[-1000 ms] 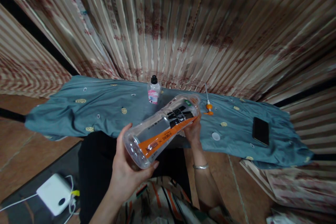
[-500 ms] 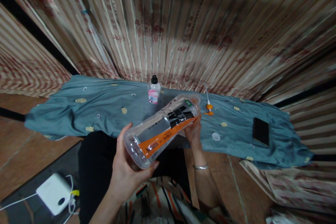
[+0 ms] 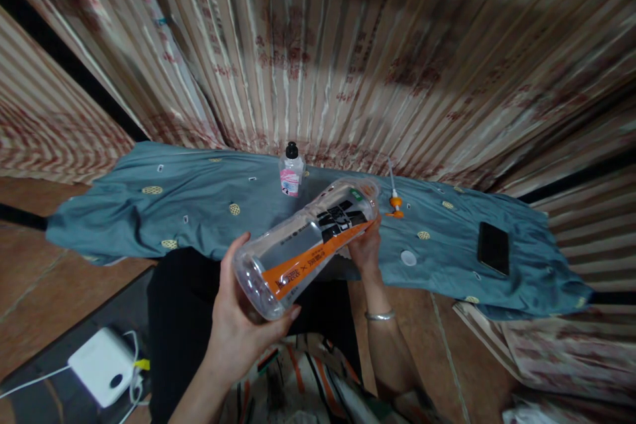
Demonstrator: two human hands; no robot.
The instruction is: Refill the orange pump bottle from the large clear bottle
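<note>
A large clear plastic bottle point(image 3: 305, 245) with an orange and black label is held tilted between my two hands, its base towards me at the left. My left hand point(image 3: 243, 321) grips the base end, thumb and fingers on either side. At the other end my right hand point(image 3: 366, 245) holds it from behind and below; some of those fingers are hidden by the bottle. Beyond it a small clear bottle point(image 3: 291, 175) with a black cap and pink label stands upright. An orange and white pump head point(image 3: 395, 203) with a tube lies right of the large bottle.
A blue-green cloth point(image 3: 199, 195) covers the narrow table. A white round disc point(image 3: 408, 258) and a black phone point(image 3: 493, 248) lie on its right part. Pleated curtains point(image 3: 318, 66) hang close behind. A white device point(image 3: 102, 366) with cables sits at lower left.
</note>
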